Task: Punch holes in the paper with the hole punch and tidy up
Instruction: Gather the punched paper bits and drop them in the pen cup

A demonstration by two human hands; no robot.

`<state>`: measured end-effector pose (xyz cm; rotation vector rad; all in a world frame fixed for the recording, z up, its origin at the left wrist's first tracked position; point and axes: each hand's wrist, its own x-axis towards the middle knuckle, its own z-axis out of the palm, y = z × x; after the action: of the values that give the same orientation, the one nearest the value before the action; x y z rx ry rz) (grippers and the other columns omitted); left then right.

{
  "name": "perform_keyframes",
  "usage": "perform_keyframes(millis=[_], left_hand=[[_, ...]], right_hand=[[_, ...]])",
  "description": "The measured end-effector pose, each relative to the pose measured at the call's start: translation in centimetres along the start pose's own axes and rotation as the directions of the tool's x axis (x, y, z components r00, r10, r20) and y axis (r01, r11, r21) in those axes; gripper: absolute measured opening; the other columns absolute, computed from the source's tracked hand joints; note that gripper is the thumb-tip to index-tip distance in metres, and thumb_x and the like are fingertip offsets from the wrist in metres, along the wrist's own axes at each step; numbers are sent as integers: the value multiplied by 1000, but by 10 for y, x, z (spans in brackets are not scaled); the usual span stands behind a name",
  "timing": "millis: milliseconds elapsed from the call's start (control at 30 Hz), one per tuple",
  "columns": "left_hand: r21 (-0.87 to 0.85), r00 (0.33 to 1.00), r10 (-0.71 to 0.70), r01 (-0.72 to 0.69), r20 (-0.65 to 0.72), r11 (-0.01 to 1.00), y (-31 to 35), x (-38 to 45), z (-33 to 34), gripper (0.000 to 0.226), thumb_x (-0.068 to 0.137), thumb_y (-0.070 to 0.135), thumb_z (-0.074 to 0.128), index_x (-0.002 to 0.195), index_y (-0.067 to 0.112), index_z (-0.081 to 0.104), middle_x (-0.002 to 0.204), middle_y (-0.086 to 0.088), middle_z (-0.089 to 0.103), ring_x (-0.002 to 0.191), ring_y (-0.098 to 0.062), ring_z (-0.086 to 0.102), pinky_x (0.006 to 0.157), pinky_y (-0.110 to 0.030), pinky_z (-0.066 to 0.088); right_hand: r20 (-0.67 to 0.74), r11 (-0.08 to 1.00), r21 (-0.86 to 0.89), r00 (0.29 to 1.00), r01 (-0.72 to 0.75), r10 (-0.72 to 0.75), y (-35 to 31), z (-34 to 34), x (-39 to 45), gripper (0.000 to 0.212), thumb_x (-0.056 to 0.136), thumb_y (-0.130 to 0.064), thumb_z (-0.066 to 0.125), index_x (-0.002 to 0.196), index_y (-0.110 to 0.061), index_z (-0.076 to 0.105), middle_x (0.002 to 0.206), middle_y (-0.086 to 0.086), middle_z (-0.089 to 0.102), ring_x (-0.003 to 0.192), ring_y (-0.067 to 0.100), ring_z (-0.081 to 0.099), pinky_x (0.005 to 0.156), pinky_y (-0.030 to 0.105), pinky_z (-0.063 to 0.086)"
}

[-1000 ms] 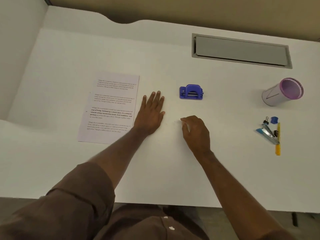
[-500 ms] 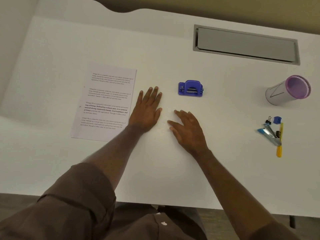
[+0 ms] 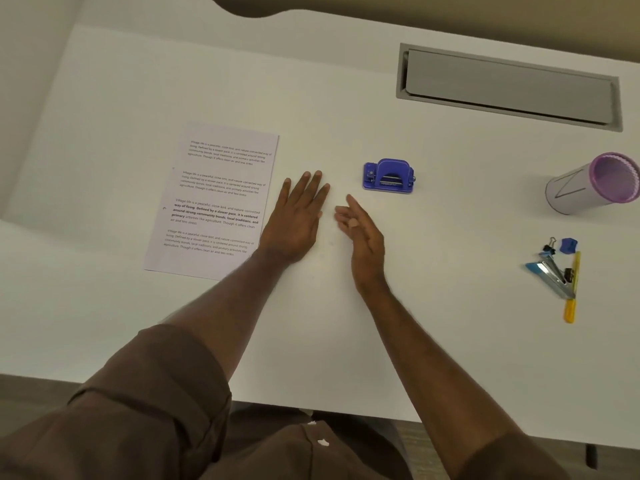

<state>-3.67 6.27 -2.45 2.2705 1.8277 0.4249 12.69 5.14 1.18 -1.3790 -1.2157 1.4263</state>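
**Desk inventory: two empty hands between paper and punch**

Head view, single entry.

- Desk (image 3: 346,341): white top, bearing all items below.
- Left hand (image 3: 298,220): laid flat, palm down on the desk, fingers (image 3: 313,185) straight and held close together, gripping nothing.
- Right hand (image 3: 363,237): turned on its edge, little-finger side toward the desk, fingers (image 3: 349,211) loosely spread and a little curled, gripping nothing. Its fingertips lie just beside the left hand's thumb side; whether the two hands touch cannot be told.
- Paper (image 3: 214,199): one printed sheet with four blocks of text, flat on the desk, just to the outer side of the left hand's little finger. The left forearm crosses over its near corner. Small marks show at its far-side margin; whether they are punched holes cannot be told.
- Hole punch (image 3: 389,176): blue, standing on the desk beyond the right hand's fingertips and slightly to their right, apart from both hands.
- Cup (image 3: 592,183): pale cylinder with purple rim, lying tilted, well to the right of the right hand.
- Stapler (image 3: 550,273), yellow pen (image 3: 573,289), binder clips (image 3: 549,247) and a small blue item (image 3: 568,245): clustered well to the right of the right hand.
- Grey recessed hatch (image 3: 509,86): set in the desk, far beyond the fingertips.
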Motion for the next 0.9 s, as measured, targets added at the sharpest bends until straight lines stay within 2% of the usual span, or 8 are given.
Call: perform_keyframes(millis=[200,300,367,433,567,667,733,900], left_hand=[[-33,1000,8,-9,-19,999,-2,1,1,53,102,7,39,155,9,36,166,-14,26,155,-33,21,126,-57,15],[-49,999,6,-7,-34,999,-3,2,0,60,93,-7,44,151,8,43,164,-14,31,154,-35,25,125,-58,16],[-43,999,8,-9,-39,999,-4,2,0,62,91,-10,43,150,7,45,164,-14,32,154,-35,25,125,-58,17],[-37,1000,6,-7,-30,999,-4,1,-1,63,91,-10,42,151,8,43,165,-13,31,155,-34,23,126,-58,15],[-45,1000,-5,5,-10,999,-1,2,-3,64,90,-12,40,152,7,43,165,-13,30,155,-35,22,126,-58,13],[-59,1000,-6,5,-18,998,0,1,-6,64,90,-12,40,151,5,43,164,-15,31,155,-36,23,125,-59,14],[-51,1000,-7,6,-29,999,1,1,-7,62,91,-11,40,151,4,43,164,-15,32,155,-36,23,125,-60,14],[-28,999,-19,18,-32,999,1,1,-5,58,95,-3,42,153,7,40,165,-11,30,155,-33,22,125,-61,12]], right_hand=[[25,984,154,996,-87,84,-14,-23,-15,37,108,-15,33,119,-14,69,112,7,76,108,25,72,96,32,56],[204,964,130,957,-234,205,-7,-29,-46,40,101,-17,36,108,-6,74,102,13,79,100,30,75,88,33,60],[336,944,68,898,-324,284,2,-24,-63,42,98,-15,36,110,-3,75,103,15,78,101,30,74,90,35,60],[383,935,31,869,-352,314,11,-14,-71,43,102,-10,33,117,-3,73,107,13,77,105,28,74,93,34,59],[221,883,236,907,-406,358,14,3,-51,42,105,-8,30,117,-7,70,115,19,74,108,28,72,94,31,58],[36,845,419,936,-333,351,7,0,-24,36,104,-11,34,115,-8,68,114,18,74,109,28,72,95,32,58],[-58,840,463,936,-282,347,1,-6,-13,36,104,-13,35,113,-7,69,111,16,76,109,28,72,95,33,58],[-106,854,474,950,-212,295,-10,-42,-10,40,97,-22,36,108,-6,71,102,16,78,100,33,74,85,34,61]])
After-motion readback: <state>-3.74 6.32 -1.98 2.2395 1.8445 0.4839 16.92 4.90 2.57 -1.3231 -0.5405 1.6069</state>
